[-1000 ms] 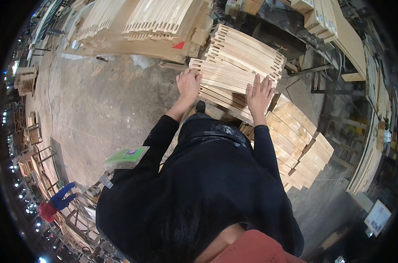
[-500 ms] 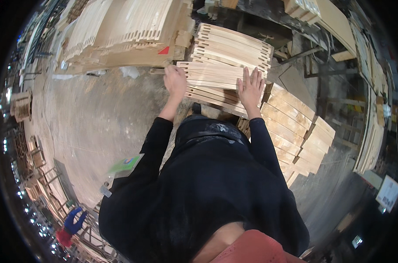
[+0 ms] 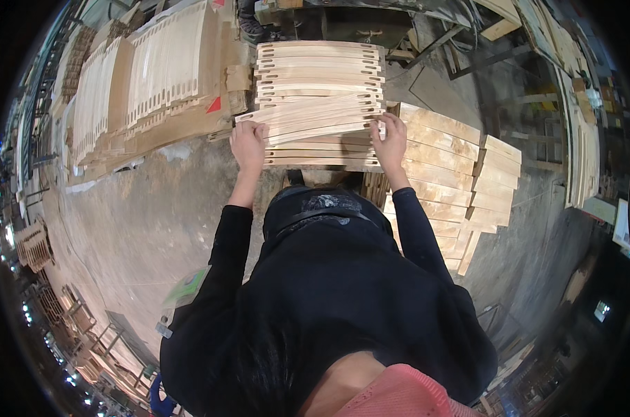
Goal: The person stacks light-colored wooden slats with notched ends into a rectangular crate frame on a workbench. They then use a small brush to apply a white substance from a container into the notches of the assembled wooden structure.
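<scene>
While both hands grip the slats:
Left hand [image 3: 247, 144]: clamps slats [image 3: 320, 125] at one end.
Right hand [image 3: 390, 141]: clamps the other.
Risk: loose top slats may slide, pinching fingers.

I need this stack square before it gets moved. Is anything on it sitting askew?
Yes. On the stack of slotted wooden slats, the few pieces near the front lie fanned at a slant, their left ends poking past the stack's edge. The left hand and right hand grip those ends. The slats behind lie square.
</scene>
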`<state>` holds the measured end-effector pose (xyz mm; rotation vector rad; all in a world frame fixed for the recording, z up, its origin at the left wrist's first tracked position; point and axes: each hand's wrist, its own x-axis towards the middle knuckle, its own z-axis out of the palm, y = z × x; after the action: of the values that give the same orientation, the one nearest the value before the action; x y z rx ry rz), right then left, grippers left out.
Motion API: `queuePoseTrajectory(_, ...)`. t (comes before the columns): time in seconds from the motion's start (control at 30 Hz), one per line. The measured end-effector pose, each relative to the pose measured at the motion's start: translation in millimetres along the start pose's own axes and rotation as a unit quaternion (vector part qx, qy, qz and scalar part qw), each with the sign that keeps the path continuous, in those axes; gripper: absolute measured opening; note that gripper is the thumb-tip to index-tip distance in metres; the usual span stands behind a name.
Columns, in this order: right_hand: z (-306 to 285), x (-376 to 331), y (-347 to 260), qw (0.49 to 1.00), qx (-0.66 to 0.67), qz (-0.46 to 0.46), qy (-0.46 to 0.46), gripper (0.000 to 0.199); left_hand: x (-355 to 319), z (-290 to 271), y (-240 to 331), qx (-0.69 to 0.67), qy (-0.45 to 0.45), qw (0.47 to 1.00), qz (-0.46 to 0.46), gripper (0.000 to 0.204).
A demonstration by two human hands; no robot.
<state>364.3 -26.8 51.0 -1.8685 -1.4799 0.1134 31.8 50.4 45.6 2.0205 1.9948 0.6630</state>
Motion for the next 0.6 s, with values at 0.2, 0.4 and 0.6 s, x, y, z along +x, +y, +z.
queuePoseTrajectory(0.2,5.6,-5.0,-4.7,0.996,-0.058,0.065,0.007,0.032,4.7,-10.0,-7.1,-0.033,0.010,0.997,-0.072,0.019)
queuePoseTrajectory(0.4,3.6,-2.5,0.4,0.993,-0.097,0.056,0.021,0.025,0.0,-7.7,30.7,-0.025,-0.052,0.987,0.151,0.074)
queuePoseTrajectory(0.6,-0.1,3.8,2.8,0.991,-0.110,0.070,-0.001,0.016,2.1,18.0,72.0,0.118,-0.182,0.944,0.247,0.114)
